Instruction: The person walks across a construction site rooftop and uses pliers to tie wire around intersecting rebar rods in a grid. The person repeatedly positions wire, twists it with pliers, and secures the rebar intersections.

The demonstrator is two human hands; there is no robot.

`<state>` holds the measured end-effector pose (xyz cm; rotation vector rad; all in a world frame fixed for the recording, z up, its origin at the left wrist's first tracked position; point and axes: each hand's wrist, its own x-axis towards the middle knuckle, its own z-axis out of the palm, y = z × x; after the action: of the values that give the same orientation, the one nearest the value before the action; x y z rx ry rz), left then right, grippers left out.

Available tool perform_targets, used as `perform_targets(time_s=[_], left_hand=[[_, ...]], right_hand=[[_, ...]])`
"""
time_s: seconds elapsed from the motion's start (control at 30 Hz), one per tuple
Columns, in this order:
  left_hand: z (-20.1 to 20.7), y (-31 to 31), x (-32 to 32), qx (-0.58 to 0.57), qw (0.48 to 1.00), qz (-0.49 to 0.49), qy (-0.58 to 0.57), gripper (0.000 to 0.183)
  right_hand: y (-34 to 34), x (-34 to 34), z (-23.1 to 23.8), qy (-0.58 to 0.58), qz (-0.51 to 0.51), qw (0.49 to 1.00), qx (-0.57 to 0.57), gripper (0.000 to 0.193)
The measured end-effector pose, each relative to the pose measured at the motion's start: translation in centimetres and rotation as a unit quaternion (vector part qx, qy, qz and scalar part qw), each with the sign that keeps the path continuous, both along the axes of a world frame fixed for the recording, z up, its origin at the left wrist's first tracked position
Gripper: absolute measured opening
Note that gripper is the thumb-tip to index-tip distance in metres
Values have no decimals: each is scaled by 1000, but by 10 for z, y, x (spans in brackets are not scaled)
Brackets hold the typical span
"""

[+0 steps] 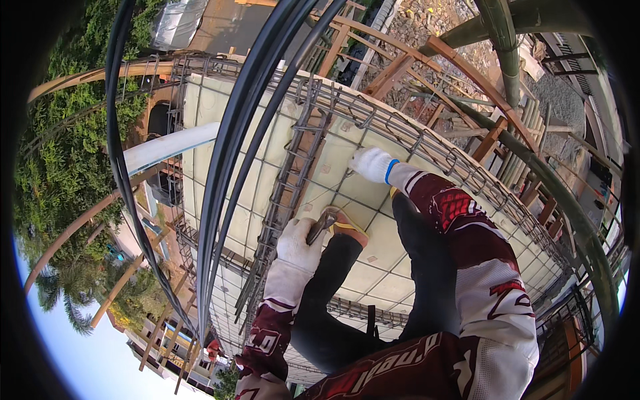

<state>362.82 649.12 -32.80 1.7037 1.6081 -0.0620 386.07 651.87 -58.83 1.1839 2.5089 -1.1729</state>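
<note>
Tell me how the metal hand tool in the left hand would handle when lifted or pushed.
The metal hand tool is probably stiff and rather heavy for its size, since it looks like solid metal. Its uneven outline suggests it would not roll smoothly.

Lit brightly by daylight, under blue sky (87, 353) visible past the left edge of the deck (363, 207). Pale across that deck; sunk almost to black in the trousers (427, 267). Reasonably sharp around the pincers (320, 227), softer toward the rim. Bent by fisheye distortion, curving the bamboo poles (580, 222), then darkening to black corners.
</note>
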Motion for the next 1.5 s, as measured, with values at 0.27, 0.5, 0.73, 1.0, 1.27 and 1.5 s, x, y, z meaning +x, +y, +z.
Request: perform_targets(time_s=[0.27,0.5,0.73,1.0,1.27,1.5], left_hand=[[-157,71,-6,-141,937,263,-182,16],[-195,137,-7,-139,895,349,-241,15],[-169,116,-52,-33,904,337,-262,19],[-119,66,-106,-1,858,435,-272,15],[-77,51,-131,30,840,442,-314,16],[-53,24,-158,66,850,423,-306,15]], right_hand=[[-11,5,-12,15,58,997,58,48],[16,9,-28,4,-11,994,-104,57],[-6,5,-33,4,166,984,61,78],[-40,1,-53,-44,179,978,97,49],[6,44,13,123,22,992,-31,43],[69,-27,73,96,62,993,-29,45]])
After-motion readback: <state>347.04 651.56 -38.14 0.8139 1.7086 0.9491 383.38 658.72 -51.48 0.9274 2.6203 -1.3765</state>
